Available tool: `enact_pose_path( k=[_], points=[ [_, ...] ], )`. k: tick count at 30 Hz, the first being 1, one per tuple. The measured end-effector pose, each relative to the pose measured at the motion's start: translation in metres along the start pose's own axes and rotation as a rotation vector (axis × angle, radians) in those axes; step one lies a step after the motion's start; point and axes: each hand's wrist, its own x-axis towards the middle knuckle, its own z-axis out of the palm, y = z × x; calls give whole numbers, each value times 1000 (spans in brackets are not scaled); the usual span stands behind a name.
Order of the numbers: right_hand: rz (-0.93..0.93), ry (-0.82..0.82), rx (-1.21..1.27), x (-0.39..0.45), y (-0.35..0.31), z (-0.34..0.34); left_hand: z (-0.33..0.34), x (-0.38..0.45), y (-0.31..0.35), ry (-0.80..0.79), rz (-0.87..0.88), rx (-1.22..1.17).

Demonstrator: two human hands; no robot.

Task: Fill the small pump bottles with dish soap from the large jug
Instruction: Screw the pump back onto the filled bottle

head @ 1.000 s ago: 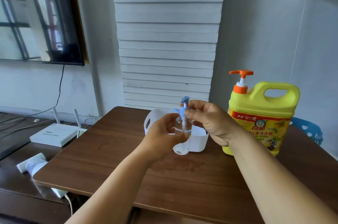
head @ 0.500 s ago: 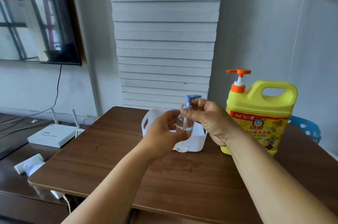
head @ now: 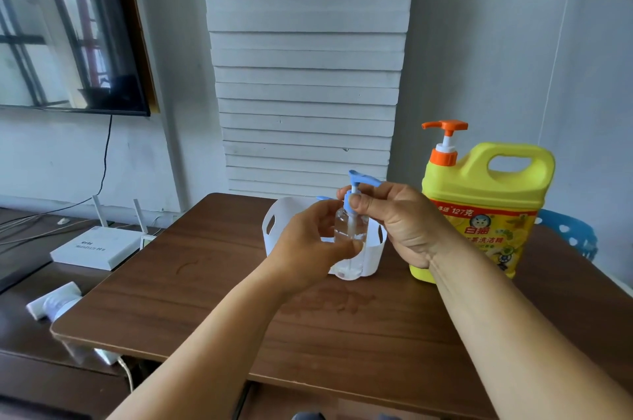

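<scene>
Over counter (head: 205, 299) | left hand (head: 308, 241) gripped small bottle (head: 349, 231) | right hand (head: 394, 214) pinched pump collar (head: 352, 203) | step: likely unscrewing pump | next: lift pump clear, reach jug (head: 479, 214)

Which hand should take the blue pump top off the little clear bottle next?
Right hand: its fingers already pinch the blue pump collar, while the left hand grips the small bottle body to steady it.

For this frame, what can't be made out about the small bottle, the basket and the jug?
Head view only:
- Small pump bottle: the left hand covers its left side; fill level unclear through clear plastic.
- Its collar: pinched by the right hand, so screwed or loose is hidden.
- White basket: the hands hide its inside.
- Yellow jug: the right forearm covers the lower left; small label print unreadable.
</scene>
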Motion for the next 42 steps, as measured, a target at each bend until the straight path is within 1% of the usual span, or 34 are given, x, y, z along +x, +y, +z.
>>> enact_pose_path(
  k=[6, 9, 12, 16, 18, 21, 24, 26, 29, 31, 34, 38, 40, 42],
  points=[
    [-1, 47, -74, -3, 6, 6, 9, -6, 0, 51, 7, 83],
    [23, 76, -28, -4, 11, 9, 9, -6, 1, 27, -10, 126],
    [51, 56, 28, -6, 15, 14, 5, -7, 2, 14, 9, 147],
    [69, 32, 63, -7, 20, 19, -4, -8, 0, 47, -2, 194],
    [53, 71, -33, -7, 22, 20, -13, -7, -1, 119, -21, 206],
    [73, 175, -181, -4, 28, 18, -30, -2, 2, 243, -29, 235],
    [87, 208, -277, 0, 33, 16, -51, 5, 0, 326, -59, 380],
    [69, 262, -357, 3, 37, 13, -64, 6, -8, 380, -103, 465],
    [15, 362, -533, 13, 42, 10, -75, 5, -28, 466, -178, 488],
    [-6, 357, -719, 23, 45, 12, -75, 5, -41, 504, -224, 488],
    [-36, 299, -936, 43, 47, 18, -75, 6, -55, 532, -262, 495],
    [12, 250, -1173, 66, 52, 24, -73, 8, -65, 531, -261, 473],
    [22, 253, -1261, 74, 55, 25, -73, 8, -67, 514, -250, 458],
    [24, 273, -1244, 79, 58, 25, -72, 8, -66, 496, -240, 428]
  ],
)
